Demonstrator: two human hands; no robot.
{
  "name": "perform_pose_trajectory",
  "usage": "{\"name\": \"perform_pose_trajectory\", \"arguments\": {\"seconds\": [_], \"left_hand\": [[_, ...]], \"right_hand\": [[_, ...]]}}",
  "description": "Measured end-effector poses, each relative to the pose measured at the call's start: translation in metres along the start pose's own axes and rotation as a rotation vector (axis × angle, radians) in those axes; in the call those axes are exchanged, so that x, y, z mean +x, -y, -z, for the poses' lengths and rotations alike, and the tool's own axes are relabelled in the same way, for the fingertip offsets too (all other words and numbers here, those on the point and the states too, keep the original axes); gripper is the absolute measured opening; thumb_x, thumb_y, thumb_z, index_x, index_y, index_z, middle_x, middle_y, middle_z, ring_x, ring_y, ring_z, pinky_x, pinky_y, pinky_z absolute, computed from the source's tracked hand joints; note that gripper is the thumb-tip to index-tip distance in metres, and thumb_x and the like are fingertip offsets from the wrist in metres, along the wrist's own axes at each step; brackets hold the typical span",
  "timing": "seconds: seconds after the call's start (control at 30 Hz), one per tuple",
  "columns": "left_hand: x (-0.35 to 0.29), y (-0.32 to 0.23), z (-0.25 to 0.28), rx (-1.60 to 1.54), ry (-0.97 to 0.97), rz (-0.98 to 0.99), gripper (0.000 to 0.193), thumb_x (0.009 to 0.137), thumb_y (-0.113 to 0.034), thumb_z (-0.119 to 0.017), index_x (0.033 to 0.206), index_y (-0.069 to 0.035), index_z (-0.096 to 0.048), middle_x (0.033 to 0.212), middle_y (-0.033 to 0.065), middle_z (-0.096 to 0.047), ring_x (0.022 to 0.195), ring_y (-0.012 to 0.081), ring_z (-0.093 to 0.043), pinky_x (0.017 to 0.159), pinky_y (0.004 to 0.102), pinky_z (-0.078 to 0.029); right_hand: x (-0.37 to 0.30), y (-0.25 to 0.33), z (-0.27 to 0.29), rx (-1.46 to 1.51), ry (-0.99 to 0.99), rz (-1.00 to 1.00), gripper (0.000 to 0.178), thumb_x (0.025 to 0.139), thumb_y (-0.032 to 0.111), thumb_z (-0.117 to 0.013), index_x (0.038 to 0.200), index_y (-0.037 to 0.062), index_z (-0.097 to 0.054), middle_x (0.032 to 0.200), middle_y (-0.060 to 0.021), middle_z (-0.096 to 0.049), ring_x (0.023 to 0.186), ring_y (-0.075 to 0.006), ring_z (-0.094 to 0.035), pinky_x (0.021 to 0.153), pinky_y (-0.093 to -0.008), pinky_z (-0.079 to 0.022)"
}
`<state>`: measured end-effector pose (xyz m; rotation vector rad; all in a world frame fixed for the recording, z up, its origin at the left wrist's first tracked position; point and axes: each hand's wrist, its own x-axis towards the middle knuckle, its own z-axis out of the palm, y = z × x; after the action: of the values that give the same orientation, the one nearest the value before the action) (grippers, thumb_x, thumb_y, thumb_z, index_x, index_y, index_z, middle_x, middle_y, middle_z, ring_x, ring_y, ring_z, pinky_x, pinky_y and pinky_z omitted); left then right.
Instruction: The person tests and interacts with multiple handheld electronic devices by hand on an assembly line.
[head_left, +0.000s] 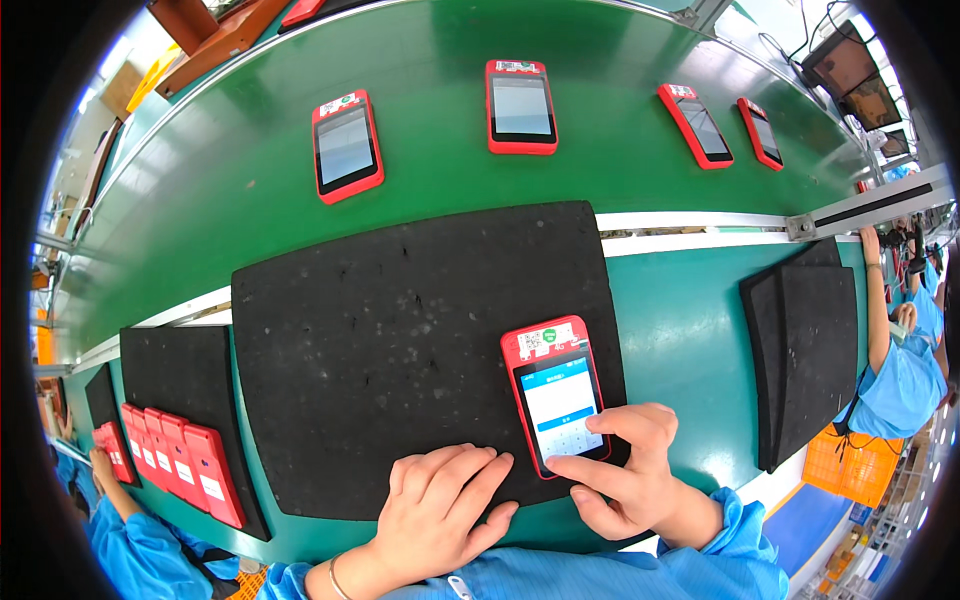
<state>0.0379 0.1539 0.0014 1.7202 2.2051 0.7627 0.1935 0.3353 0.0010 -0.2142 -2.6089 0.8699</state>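
A red handheld payment terminal (553,385) lies face up on a large black foam mat (400,330), its screen lit with a white entry field, a blue bar and a keypad. My right hand (640,470) reaches over the terminal's lower right part. Two of its fingers are apart, their tips at the lower screen, and it grips nothing. Just left of the terminal, my left hand (440,505) rests on the near edge of the mat, palm down. Its fingers are loosely bent with nothing in them.
Red terminals, including one (520,105), lie spaced along the green surface (430,130) beyond a metal rail. Several more (185,460) stand in a row on a left-hand mat. Black foam sheets (810,350) are stacked at right, near an orange crate (850,465). Co-workers in blue sit both sides.
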Motion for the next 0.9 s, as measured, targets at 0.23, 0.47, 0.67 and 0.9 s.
{"name": "perform_pose_trajectory", "arguments": {"seconds": [0.23, 0.47, 0.67, 0.9], "left_hand": [[0.0006, 0.0, 0.001, -0.007, 0.002, 0.0, 0.044, 0.077, -0.029, -0.074, 0.116, -0.011, -0.065, 0.118, 0.0031, -0.057, 0.108, 0.0188, -0.054, 0.084, 0.0343, -0.04], [0.001, 0.0, 0.0014, -0.002, 0.015, 0.01, 0.043, 0.077, -0.029, -0.074, 0.116, -0.011, -0.065, 0.117, 0.0028, -0.057, 0.108, 0.0188, -0.054, 0.084, 0.0342, -0.04], [0.0011, -0.0004, 0.0011, -0.001, 0.017, 0.013, 0.043, 0.078, -0.03, -0.073, 0.115, -0.011, -0.066, 0.116, 0.0027, -0.058, 0.108, 0.0189, -0.054, 0.085, 0.0344, -0.04], [0.0027, -0.0014, 0.0009, -0.001, 0.017, 0.013, 0.043, 0.077, -0.029, -0.074, 0.115, -0.011, -0.066, 0.116, 0.0025, -0.058, 0.107, 0.0189, -0.054, 0.084, 0.0343, -0.041]], "right_hand": [[0.001, 0.0008, 0.0009, -0.006, -0.003, -0.014, 0.033, 0.07, 0.02, -0.066, 0.103, 0.0163, -0.073, 0.118, -0.0112, -0.052, 0.105, -0.0252, -0.048, 0.085, -0.0385, -0.031], [0.0001, 0.0005, 0.0014, -0.015, -0.003, -0.018, 0.033, 0.07, 0.021, -0.066, 0.102, 0.0164, -0.073, 0.118, -0.011, -0.052, 0.105, -0.0248, -0.048, 0.085, -0.0386, -0.031], [-0.0023, -0.0003, 0.0022, 0.004, -0.024, -0.004, 0.032, 0.071, 0.022, -0.066, 0.101, 0.0166, -0.073, 0.118, -0.0112, -0.053, 0.105, -0.0249, -0.048, 0.086, -0.0387, -0.03], [-0.0006, -0.0006, 0.003, -0.01, 0.005, -0.007, 0.033, 0.073, 0.024, -0.063, 0.103, 0.0155, -0.074, 0.118, -0.0124, -0.052, 0.105, -0.0258, -0.048, 0.087, -0.0382, -0.03]]}}
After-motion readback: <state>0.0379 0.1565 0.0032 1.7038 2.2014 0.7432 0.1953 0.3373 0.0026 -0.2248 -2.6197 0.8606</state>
